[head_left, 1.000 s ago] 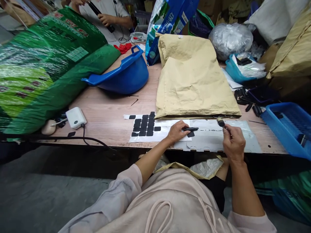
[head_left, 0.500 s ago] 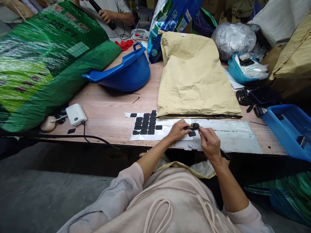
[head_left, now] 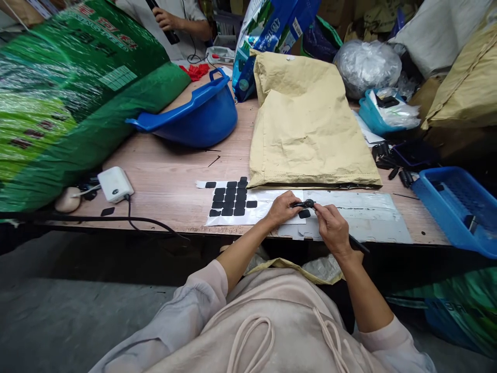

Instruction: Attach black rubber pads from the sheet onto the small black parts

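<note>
Both hands meet over the front edge of the table. My left hand (head_left: 285,208) pinches a small black part (head_left: 308,203) with a rounded end; its exact kind I cannot make out. From the other side, my right hand (head_left: 333,228) has its fingertips closed at the same part. A dark rod-like handle (head_left: 359,244) sticks out behind the right wrist; whether it belongs to the held piece is hidden. Under the hands lies a white sheet (head_left: 264,215) bearing several black rounded-square stickers (head_left: 230,198), with a single black sticker (head_left: 305,213) just below the held part.
A tan paper sack (head_left: 310,124) lies behind the hands. To the left are a blue basin (head_left: 194,122), a white adapter box (head_left: 115,184) and a green sack (head_left: 97,67). A blue basket (head_left: 458,212) sits at right. Across the table, a co-worker's hand (head_left: 166,19) holds a black object.
The whole view has shifted slightly left. Both hands stay together at the small black part, with little visible movement of the fingers.
</note>
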`<act>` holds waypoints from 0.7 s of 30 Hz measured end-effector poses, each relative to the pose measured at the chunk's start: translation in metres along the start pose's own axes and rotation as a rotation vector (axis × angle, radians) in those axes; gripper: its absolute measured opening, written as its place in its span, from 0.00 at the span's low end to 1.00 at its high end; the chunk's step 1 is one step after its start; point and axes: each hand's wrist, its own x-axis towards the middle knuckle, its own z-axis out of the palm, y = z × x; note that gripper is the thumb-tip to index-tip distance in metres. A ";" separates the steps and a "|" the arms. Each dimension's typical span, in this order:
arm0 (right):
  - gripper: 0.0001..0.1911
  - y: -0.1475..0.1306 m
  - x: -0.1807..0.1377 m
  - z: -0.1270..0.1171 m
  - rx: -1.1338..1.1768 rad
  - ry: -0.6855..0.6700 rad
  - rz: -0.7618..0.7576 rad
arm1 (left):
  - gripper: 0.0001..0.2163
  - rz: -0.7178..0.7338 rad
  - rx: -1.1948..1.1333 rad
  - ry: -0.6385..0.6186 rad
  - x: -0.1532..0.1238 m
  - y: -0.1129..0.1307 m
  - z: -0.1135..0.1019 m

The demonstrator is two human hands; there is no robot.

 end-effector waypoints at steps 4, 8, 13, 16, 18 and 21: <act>0.16 0.013 0.004 -0.011 -0.001 0.067 0.050 | 0.06 -0.014 0.001 0.007 -0.001 0.000 0.000; 0.15 0.051 0.008 -0.028 -0.157 0.097 0.128 | 0.06 -0.029 0.012 0.001 -0.001 0.003 0.000; 0.14 0.108 0.004 -0.034 -0.332 0.031 0.157 | 0.06 -0.031 0.051 0.012 -0.002 0.008 0.001; 0.14 0.124 0.000 -0.031 -0.336 0.021 0.159 | 0.07 -0.032 0.086 0.002 -0.002 0.009 0.001; 0.15 0.127 -0.001 -0.029 -0.315 0.020 0.173 | 0.06 -0.031 0.108 -0.009 -0.001 0.007 0.001; 0.15 0.126 -0.002 -0.028 -0.299 0.005 0.192 | 0.05 -0.009 0.115 -0.012 -0.001 0.007 0.000</act>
